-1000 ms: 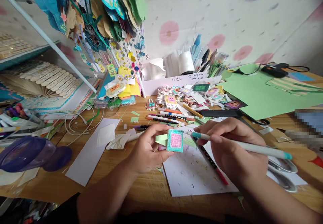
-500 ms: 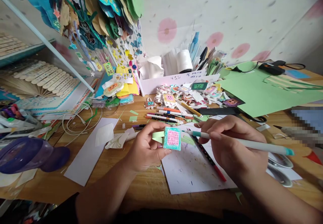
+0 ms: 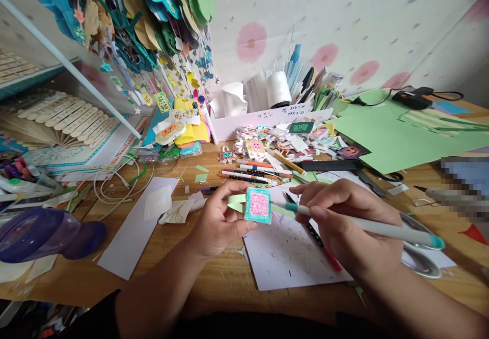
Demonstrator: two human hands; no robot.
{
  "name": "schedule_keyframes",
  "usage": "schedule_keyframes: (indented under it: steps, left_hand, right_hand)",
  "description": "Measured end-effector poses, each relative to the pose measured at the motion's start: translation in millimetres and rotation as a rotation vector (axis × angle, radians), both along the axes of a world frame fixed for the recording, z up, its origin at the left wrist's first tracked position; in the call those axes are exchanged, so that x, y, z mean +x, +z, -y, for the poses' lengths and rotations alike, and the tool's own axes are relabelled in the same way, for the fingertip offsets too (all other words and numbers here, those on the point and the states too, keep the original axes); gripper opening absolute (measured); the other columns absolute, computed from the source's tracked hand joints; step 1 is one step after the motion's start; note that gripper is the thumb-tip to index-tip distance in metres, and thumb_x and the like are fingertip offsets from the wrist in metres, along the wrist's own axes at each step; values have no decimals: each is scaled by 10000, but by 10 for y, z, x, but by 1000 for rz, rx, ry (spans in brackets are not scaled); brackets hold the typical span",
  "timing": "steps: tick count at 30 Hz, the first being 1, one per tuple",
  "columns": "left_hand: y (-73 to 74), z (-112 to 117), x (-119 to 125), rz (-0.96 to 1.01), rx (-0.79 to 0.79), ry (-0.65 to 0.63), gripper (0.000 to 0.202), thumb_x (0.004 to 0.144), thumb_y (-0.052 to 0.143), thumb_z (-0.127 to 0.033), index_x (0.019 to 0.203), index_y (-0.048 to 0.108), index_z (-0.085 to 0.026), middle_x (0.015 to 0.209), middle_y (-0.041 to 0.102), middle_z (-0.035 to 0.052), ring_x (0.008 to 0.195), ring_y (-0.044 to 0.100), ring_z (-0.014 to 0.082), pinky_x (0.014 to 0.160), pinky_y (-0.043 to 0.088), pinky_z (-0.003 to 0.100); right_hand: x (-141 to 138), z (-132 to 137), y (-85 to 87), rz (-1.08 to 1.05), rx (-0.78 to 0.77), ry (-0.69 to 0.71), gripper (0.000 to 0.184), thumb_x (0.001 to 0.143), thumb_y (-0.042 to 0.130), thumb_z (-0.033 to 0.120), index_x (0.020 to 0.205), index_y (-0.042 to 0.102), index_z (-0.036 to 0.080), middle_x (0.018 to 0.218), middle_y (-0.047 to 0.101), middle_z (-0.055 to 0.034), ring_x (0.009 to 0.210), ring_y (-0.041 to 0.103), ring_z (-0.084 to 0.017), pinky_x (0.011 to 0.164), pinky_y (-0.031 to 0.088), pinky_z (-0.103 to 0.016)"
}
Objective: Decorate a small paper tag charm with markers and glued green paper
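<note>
Wooden desk (image 3: 183, 262), crowded with craft paper, lies under both hands; just above it the left hand (image 3: 217, 222) pinches a small paper square (image 3: 258, 205) between thumb and curled fingers, its face tipped up toward the camera. That square looks like stiff card, with a rough teal border around a pink, grainy middle, and a pale green paper strip (image 3: 236, 201) sticks out behind it to the left. The right hand (image 3: 344, 222) is closed in a writing grip on a marker pen (image 3: 362, 223), a slim white barrel with teal ends; its long axis runs from the cap, low at the right, up and leftward to the tip, which meets the square's right edge. So the square sits directly left of the pen hand, close by. Below lie a speckled white sheet (image 3: 290, 262) and a red-tipped black pencil (image 3: 324, 247), with scissors (image 3: 420, 260) to the right. Farther back are a row of markers (image 3: 252, 173), a heap of cut-outs (image 3: 290, 140) and a smooth green paper sheet (image 3: 385, 135)
</note>
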State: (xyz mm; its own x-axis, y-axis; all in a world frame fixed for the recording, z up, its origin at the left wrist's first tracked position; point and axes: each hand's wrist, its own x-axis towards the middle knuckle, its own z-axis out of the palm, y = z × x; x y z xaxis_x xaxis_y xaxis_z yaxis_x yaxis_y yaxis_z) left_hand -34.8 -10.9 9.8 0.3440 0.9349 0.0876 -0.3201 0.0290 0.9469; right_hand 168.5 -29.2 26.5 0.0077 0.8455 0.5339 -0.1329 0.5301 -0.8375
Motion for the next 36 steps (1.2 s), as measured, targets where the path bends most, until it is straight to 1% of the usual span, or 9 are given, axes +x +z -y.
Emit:
schedule_keyframes:
  steps: [2, 5, 8, 17, 24, 27, 31, 34, 36]
  left_hand:
    - [1, -1, 4, 21, -4, -2, 472, 626, 796, -122, 1045, 610, -236, 948, 658, 12, 801, 627, 117, 697, 517, 197]
    - [6, 0, 6, 42, -21, -8, 476, 628, 794, -112, 1045, 609, -244, 961, 654, 5, 794, 624, 108, 697, 514, 192]
    - [9, 3, 4, 25, -36, 0, 475, 624, 800, -131, 1044, 604, -231, 961, 652, 17, 790, 624, 119, 697, 519, 209]
    - [-3, 2, -13, -5, -42, -6, 492, 612, 809, -149, 1050, 602, -233, 971, 651, 23, 826, 624, 140, 725, 515, 232]
    - [9, -5, -3, 23, -33, -10, 485, 614, 806, -131, 1041, 601, -235, 972, 641, 18, 806, 617, 118, 698, 506, 200]
    - [9, -1, -3, 31, -42, -5, 485, 615, 807, -133, 1042, 602, -236, 978, 643, 19, 815, 616, 127, 708, 506, 212]
    - [13, 6, -5, 50, -55, -24, 477, 633, 796, -121, 1049, 603, -249, 977, 647, 2, 816, 612, 117, 726, 501, 213]
    - [15, 3, -7, 66, -71, -9, 486, 620, 802, -110, 1043, 602, -241, 977, 643, -1, 827, 610, 117, 735, 498, 214]
    - [10, -2, -10, 74, -86, -5, 487, 618, 803, -107, 1041, 600, -238, 978, 642, -1, 830, 608, 118, 743, 496, 220]
  right_hand:
    - [0, 2, 4, 1, 11, 10, 104, 830, 619, 162, 770, 655, 238, 623, 633, 19, 604, 579, -169, 839, 473, -449]
    - [1, 8, 8, -4, 14, -55, 101, 822, 628, 152, 785, 658, 241, 657, 642, 10, 635, 589, -177, 806, 488, -436]
    - [2, 13, 11, 40, 17, -6, 111, 821, 623, 141, 777, 652, 238, 652, 639, 10, 638, 591, -177, 839, 486, -460]
    - [2, -1, 13, 77, 36, -27, 134, 811, 618, 111, 789, 647, 240, 675, 643, 9, 653, 605, -179, 814, 501, -451]
    - [-8, 7, 32, 65, 34, -12, 148, 805, 614, 91, 784, 646, 234, 676, 645, 16, 645, 598, -170, 828, 493, -451]
    - [9, 10, 27, 70, 30, 44, 141, 812, 608, 101, 774, 642, 232, 655, 639, 23, 621, 591, -163, 850, 488, -459]
    - [28, 18, 32, 50, 22, 0, 126, 814, 614, 112, 799, 648, 232, 686, 649, 7, 660, 606, -174, 833, 498, -449]
    - [31, 21, 41, 91, 27, 103, 111, 818, 620, 140, 753, 637, 229, 634, 632, 17, 590, 585, -159, 838, 501, -460]
    - [27, 18, 34, 55, 31, 96, 92, 826, 618, 163, 768, 639, 231, 633, 634, 17, 593, 589, -163, 819, 508, -455]
